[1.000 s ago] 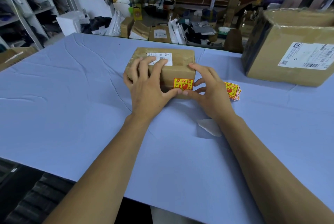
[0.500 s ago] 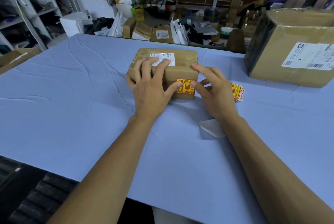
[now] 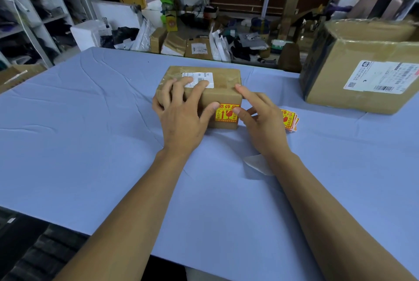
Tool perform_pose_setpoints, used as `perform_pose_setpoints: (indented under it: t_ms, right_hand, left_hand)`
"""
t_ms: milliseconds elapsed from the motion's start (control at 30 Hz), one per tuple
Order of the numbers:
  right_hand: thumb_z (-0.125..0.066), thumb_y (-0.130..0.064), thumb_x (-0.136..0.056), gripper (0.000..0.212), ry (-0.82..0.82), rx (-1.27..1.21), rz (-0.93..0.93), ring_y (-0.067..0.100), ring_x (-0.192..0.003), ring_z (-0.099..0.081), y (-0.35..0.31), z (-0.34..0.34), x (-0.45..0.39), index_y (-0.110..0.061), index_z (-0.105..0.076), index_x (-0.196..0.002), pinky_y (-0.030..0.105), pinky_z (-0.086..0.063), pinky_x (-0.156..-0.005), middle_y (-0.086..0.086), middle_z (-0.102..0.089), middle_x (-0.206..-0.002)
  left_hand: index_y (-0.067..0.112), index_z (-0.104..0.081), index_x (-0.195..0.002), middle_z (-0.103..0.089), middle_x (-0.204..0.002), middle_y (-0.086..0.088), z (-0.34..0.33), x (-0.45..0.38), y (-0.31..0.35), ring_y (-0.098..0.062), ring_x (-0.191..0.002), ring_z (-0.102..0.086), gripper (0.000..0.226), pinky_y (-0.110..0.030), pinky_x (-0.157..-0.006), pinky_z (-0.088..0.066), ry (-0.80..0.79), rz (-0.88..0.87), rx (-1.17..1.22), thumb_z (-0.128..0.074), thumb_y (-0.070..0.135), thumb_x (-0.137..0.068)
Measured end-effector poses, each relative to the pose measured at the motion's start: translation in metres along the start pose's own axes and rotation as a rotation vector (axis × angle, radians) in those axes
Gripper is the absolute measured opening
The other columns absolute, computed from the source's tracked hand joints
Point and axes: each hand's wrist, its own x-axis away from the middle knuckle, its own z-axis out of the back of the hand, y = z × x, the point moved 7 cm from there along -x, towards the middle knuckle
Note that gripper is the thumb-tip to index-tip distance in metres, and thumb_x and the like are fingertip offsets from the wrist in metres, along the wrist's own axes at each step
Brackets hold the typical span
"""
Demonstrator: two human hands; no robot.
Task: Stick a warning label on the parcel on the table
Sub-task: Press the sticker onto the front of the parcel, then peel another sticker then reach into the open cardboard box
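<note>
Left hand (image 3: 183,119) lies spread and flat over the small brown taped cardboard parcel (image 3: 223,97), near the far edge of the blue-covered table (image 3: 68,144), gripping nothing. The right hand (image 3: 260,122), open and empty, has drawn its thumb back from the yellow-and-red warning label (image 3: 226,114), now fully showing on the parcel's near face. Sticking looks finished; spare stickers (image 3: 290,119) lie just right.

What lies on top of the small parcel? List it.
On the small parcel top: a white shipping label and the left hand, fingers spread. The hand covers part of the label and the top.
</note>
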Motion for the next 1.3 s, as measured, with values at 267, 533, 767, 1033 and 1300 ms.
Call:
perform_pose_setpoints:
  t_ms: [267, 533, 767, 1033, 1300]
  right_hand:
    - [-0.055, -0.027, -0.098, 0.036, 0.077, 0.007, -0.136, 0.018, -0.071, -0.061, 0.002, 0.036, 0.031, -0.027, -0.056, -0.134, 0.024, -0.048, -0.073, -0.002, -0.065, -0.111]
    - [-0.064, -0.03, -0.092, 0.03, -0.111, 0.092, -0.319, 0.01, -0.078, -0.061, -0.003, 0.059, 0.082, -0.022, -0.066, -0.12, 0.025, -0.047, -0.078, -0.005, -0.067, -0.104]
    - [-0.065, -0.004, -0.087, 0.022, -0.215, 0.121, -0.307, 0.021, -0.082, -0.068, -0.022, 0.064, 0.107, -0.015, -0.07, -0.106, 0.029, -0.049, -0.078, 0.0, -0.069, -0.088]
    - [-0.066, -0.012, -0.09, 0.01, -0.114, -0.123, -0.333, 0.005, -0.076, -0.066, -0.045, 0.079, 0.13, -0.016, -0.075, -0.088, 0.014, -0.05, -0.07, -0.008, -0.072, -0.083]
    - [-0.068, -0.002, -0.082, 0.012, 0.012, -0.05, -0.428, 0.001, -0.06, -0.058, -0.038, 0.089, 0.135, -0.012, -0.066, -0.077, 0.01, -0.044, -0.056, 0.0, -0.067, -0.069]
  left_hand:
    - [0.025, -0.059, -0.129, -0.049, -0.138, -0.012, 0.03, 0.031, 0.023, -0.035, -0.128, -0.039, 0.037, -0.054, -0.104, -0.034, 0.029, -0.073, 0.086, -0.052, 0.038, -0.095]
    - [0.026, -0.053, -0.136, -0.055, -0.128, -0.001, 0.016, 0.089, 0.075, -0.024, -0.119, -0.044, 0.059, -0.041, -0.1, -0.042, -0.483, -0.118, 0.253, -0.048, 0.057, -0.086]
    - [0.029, -0.066, -0.11, -0.059, -0.117, 0.006, 0.014, 0.108, 0.095, -0.02, -0.115, -0.049, 0.023, -0.034, -0.093, -0.039, -0.579, -0.07, 0.228, -0.062, 0.04, -0.09]
    - [0.021, -0.055, -0.08, -0.068, -0.084, -0.002, 0.022, 0.115, 0.1, -0.026, -0.083, -0.061, 0.012, -0.039, -0.065, -0.049, -0.489, 0.266, 0.396, -0.061, 0.024, -0.09]
    - [0.029, -0.078, -0.088, -0.075, -0.086, 0.014, 0.021, 0.117, 0.099, -0.007, -0.085, -0.069, 0.013, -0.037, -0.08, -0.056, -0.587, 0.218, 0.703, -0.069, 0.019, -0.085]
